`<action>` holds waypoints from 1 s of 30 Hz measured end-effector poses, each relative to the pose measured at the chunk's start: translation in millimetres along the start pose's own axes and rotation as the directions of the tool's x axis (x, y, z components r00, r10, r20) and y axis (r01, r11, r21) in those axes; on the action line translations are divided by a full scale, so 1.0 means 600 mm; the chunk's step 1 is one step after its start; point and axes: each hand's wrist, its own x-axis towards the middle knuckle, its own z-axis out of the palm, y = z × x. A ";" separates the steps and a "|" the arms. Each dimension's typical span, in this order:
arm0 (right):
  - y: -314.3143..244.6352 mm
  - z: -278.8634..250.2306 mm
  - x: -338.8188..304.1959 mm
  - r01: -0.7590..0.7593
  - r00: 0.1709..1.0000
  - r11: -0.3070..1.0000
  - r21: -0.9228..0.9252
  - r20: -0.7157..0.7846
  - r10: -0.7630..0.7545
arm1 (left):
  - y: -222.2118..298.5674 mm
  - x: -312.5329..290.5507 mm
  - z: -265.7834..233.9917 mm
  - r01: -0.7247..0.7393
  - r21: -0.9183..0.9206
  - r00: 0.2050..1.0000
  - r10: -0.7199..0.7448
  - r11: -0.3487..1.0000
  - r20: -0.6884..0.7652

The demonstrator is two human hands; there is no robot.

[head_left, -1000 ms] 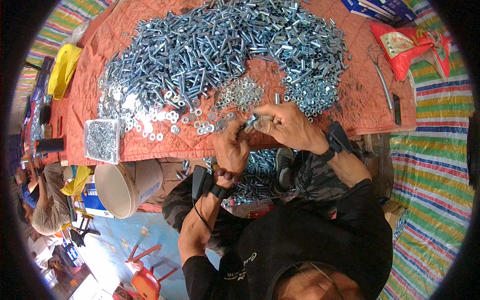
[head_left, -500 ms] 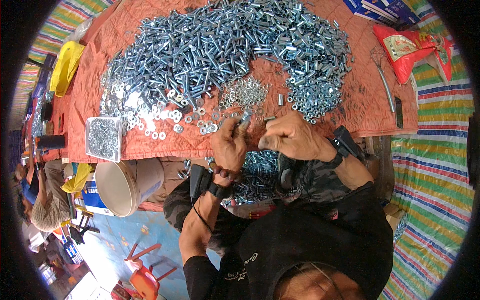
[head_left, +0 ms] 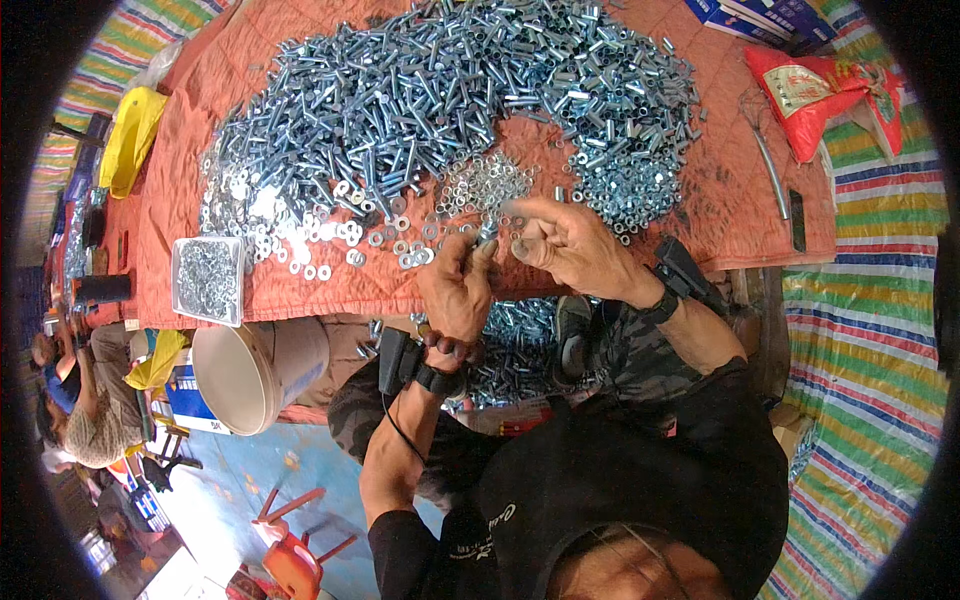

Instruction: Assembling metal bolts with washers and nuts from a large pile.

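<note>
Grip: left hand (head_left: 457,285) has fingers pinched closed on a small silvery zinc-plated bolt (head_left: 487,238), held just above the front edge of the bench (head_left: 720,215). Right hand (head_left: 570,245) meets it from the other side, thumb and forefinger closed near the bolt's tip; whether a nut or washer sits between them is too small to tell.

Judgement on technique: keep the bolt steady in the left hand and let the right fingertips do the turning, working low over the orange-red cloth (head_left: 300,290) so a dropped piece lands there.

Bolt: short, bright grey metal, mostly hidden by fingers.

Around: a wide arc-shaped heap of silvery bolts (head_left: 420,90) across the cloth, flat round washers (head_left: 340,235) scattered at its near edge, a mound of small hex nuts (head_left: 625,185) to the right. Square clear tray of small fasteners (head_left: 207,280) near the left edge; white plastic bucket (head_left: 255,370) below the bench.
</note>
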 end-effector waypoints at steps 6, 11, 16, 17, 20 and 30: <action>0.034 -0.034 0.020 0.056 0.993 0.963 -0.263 -0.087 -0.081 | -0.005 0.002 0.002 -0.117 0.068 0.990 0.121 0.991 -0.066; 0.050 -0.101 0.042 -0.158 0.973 0.897 -0.413 -0.219 0.070 | -0.006 -0.007 -0.002 -0.042 0.129 0.996 0.032 0.991 0.077; 0.072 -0.089 0.034 -0.032 0.997 0.887 -0.460 0.046 0.060 | -0.051 -0.045 0.029 -0.185 0.073 0.918 0.146 0.980 0.368; 0.075 -0.080 0.033 -0.031 0.997 0.888 -0.459 0.048 0.059 | -0.060 -0.051 0.032 -0.245 0.111 0.857 0.161 0.963 0.490; 0.087 -0.055 0.034 0.105 0.988 0.797 -0.594 0.152 -0.017 | -0.088 -0.081 0.011 -0.337 0.372 0.669 -0.058 0.865 0.741; 0.080 0.019 0.113 0.107 0.982 0.822 -0.559 -0.068 -0.175 | -0.122 -0.109 -0.014 -0.345 0.501 0.600 -0.224 0.794 0.768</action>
